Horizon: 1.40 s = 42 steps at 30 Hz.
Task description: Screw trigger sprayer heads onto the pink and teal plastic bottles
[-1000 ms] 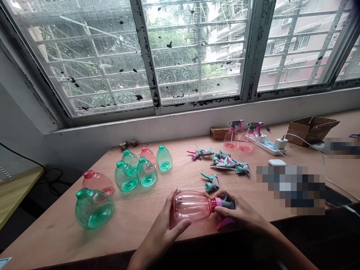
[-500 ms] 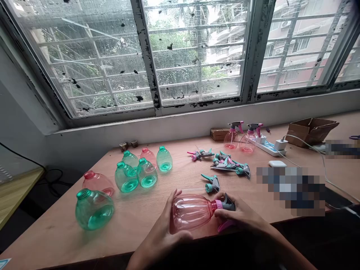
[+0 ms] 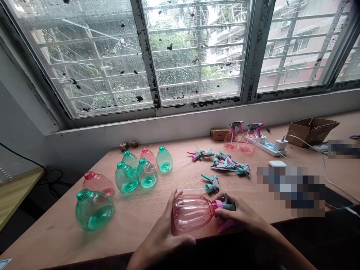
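Note:
A clear pink plastic bottle lies on its side near the front edge of the wooden table. My left hand is wrapped round the bottle's body from below and the left. At the bottle's neck, my right hand is closed on a grey and pink trigger spray head that sits on the neck. A loose teal and grey spray head lies just behind the bottle.
Several empty green and pink bottles stand or lie at the left. A pile of spray heads and two assembled pink sprayers are farther back. A power strip, cables and a cardboard box are at the right.
My left hand has shifted its grip round the bottle's body, thumb curling under it. The bottle and my right hand on the spray head have dropped slightly toward the table's front edge.

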Each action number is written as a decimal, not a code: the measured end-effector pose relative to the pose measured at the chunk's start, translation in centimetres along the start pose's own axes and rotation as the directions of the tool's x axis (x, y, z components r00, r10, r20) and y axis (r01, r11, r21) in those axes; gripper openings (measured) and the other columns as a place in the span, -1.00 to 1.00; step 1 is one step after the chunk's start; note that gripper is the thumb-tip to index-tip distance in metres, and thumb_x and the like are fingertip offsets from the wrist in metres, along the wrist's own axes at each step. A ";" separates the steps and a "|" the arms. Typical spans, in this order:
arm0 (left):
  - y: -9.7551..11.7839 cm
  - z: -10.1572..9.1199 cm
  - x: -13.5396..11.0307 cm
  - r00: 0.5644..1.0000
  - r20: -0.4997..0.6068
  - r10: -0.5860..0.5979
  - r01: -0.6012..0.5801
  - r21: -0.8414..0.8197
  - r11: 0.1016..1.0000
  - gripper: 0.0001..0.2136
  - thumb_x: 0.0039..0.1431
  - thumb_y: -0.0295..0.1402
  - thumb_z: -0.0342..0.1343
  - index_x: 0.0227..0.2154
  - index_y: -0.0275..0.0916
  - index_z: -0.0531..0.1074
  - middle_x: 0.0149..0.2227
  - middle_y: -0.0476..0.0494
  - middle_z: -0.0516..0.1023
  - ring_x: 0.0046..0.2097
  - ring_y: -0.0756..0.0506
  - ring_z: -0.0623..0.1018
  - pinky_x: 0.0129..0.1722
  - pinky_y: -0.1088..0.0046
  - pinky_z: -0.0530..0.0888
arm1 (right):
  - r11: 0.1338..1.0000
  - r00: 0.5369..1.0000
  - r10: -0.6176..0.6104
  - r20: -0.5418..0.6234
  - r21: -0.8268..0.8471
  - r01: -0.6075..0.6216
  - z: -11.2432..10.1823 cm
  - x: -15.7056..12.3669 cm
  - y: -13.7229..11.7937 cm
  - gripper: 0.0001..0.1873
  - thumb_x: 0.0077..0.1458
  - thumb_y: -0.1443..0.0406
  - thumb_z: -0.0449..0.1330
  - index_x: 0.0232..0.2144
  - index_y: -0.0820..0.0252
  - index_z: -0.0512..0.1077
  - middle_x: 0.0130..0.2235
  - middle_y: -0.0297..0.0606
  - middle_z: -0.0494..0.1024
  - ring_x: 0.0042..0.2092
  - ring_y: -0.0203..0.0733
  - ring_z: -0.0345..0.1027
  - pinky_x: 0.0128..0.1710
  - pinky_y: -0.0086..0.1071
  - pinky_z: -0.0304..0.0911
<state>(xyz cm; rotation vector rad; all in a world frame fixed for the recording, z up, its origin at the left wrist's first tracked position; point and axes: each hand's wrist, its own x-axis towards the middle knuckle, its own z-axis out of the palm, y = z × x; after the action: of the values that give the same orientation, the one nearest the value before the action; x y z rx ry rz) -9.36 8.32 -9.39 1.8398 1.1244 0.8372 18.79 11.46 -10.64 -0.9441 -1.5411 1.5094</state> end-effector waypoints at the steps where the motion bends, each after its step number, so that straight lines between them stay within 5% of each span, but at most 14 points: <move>1: 0.1 -0.1 0.0 1.000 -0.001 -0.005 0.005 -0.015 1.000 0.03 0.03 -0.23 0.37 0.39 -0.04 -0.24 0.43 -0.27 -0.04 0.42 -0.30 0.04 0.38 0.03 0.03 | 1.000 1.000 0.000 0.002 0.004 0.000 0.0 0.0 0.0 -0.67 0.06 0.11 0.38 -0.26 0.18 0.43 -0.37 -0.38 0.54 -0.36 -0.23 0.40 -0.34 -0.43 0.24; 5: 0.6 -0.2 -0.1 0.999 -0.014 -0.039 0.038 -0.066 0.997 -0.20 0.25 -0.14 0.14 0.39 -0.07 -0.22 0.43 -0.25 -0.02 0.43 -0.26 0.01 0.39 0.02 -0.05 | 1.000 1.000 -0.007 0.006 -0.016 0.007 -0.1 0.1 0.0 -0.66 0.06 0.11 0.38 -0.24 0.18 0.43 -0.35 -0.34 0.56 -0.33 -0.20 0.41 -0.33 -0.41 0.26; 15: 0.1 0.1 0.2 0.999 0.013 -0.034 0.034 0.012 0.999 0.06 0.02 -0.35 0.37 0.38 -0.07 -0.31 0.45 -0.24 -0.12 0.43 -0.24 -0.02 0.40 0.13 -0.05 | 0.999 1.000 -0.021 0.004 -0.047 0.022 -0.4 0.3 0.2 -0.64 0.06 0.11 0.39 -0.23 0.23 0.43 -0.36 -0.35 0.54 -0.34 -0.25 0.38 -0.34 -0.44 0.25; 21: 0.5 -0.2 0.0 0.997 0.040 -0.061 0.063 -0.041 0.997 -0.14 0.23 -0.16 0.17 0.39 -0.07 -0.30 0.45 -0.21 -0.14 0.44 -0.23 -0.04 0.40 0.10 -0.08 | 0.999 1.000 -0.016 0.017 -0.032 0.017 -0.4 0.2 0.3 -0.66 0.06 0.13 0.39 -0.24 0.23 0.43 -0.36 -0.36 0.55 -0.34 -0.26 0.38 -0.34 -0.45 0.25; 30: 0.3 0.0 0.1 0.999 0.029 -0.021 0.020 0.028 0.999 0.05 0.05 -0.27 0.35 0.38 -0.05 -0.33 0.45 -0.23 -0.12 0.43 -0.26 0.00 0.39 0.14 -0.02 | 1.000 0.999 -0.006 0.037 0.021 0.005 -0.4 0.2 0.7 -0.67 0.08 0.16 0.39 -0.24 0.25 0.42 -0.38 -0.35 0.56 -0.37 -0.27 0.38 -0.36 -0.44 0.24; 35: 0.2 -0.4 -0.1 0.999 0.039 -0.016 0.017 -0.011 1.000 -0.10 0.17 -0.10 0.21 0.39 -0.04 -0.28 0.45 -0.20 -0.12 0.43 -0.30 -0.04 0.39 0.04 -0.05 | 1.000 0.999 0.001 0.042 0.025 -0.002 -0.4 0.2 0.6 -0.68 0.09 0.16 0.38 -0.24 0.25 0.42 -0.36 -0.34 0.57 -0.35 -0.26 0.39 -0.33 -0.43 0.25; 42: 0.6 0.2 0.2 0.999 0.013 -0.031 0.030 0.033 0.999 0.04 0.07 -0.31 0.33 0.38 -0.05 -0.37 0.44 -0.25 -0.12 0.42 -0.27 0.03 0.38 0.11 0.03 | 1.000 0.999 0.009 0.039 0.020 -0.010 -0.2 0.1 0.2 -0.67 0.07 0.15 0.39 -0.27 0.24 0.42 -0.38 -0.34 0.57 -0.37 -0.27 0.39 -0.35 -0.44 0.25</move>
<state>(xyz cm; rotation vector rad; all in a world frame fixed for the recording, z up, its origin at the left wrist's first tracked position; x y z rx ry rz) -8.94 8.27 -8.94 1.8478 1.1614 0.7925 18.98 11.64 -10.81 -0.9168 -1.5483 1.5554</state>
